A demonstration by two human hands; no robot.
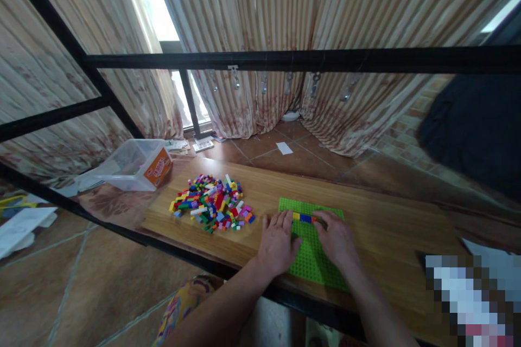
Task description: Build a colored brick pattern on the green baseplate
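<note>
A green studded baseplate (309, 255) lies on the wooden table. Across its far part runs a short row of toy bricks, with a yellow brick (297, 216), a blue brick (305, 218) and a small orange brick (313, 219) showing. My left hand (279, 241) rests over the plate's left edge, fingers stretched out and thumb apart, covering the row's left end. At the other end, my right hand (336, 238) has its fingers bent together against the orange brick; part of that contact is hidden.
Left of the plate, a loose heap of mixed toy bricks (215, 203) covers the wooden table (260, 184). A clear plastic bin (122, 165) with an orange label stands beyond the table's left end. A black metal bar (285, 59) crosses above the far side.
</note>
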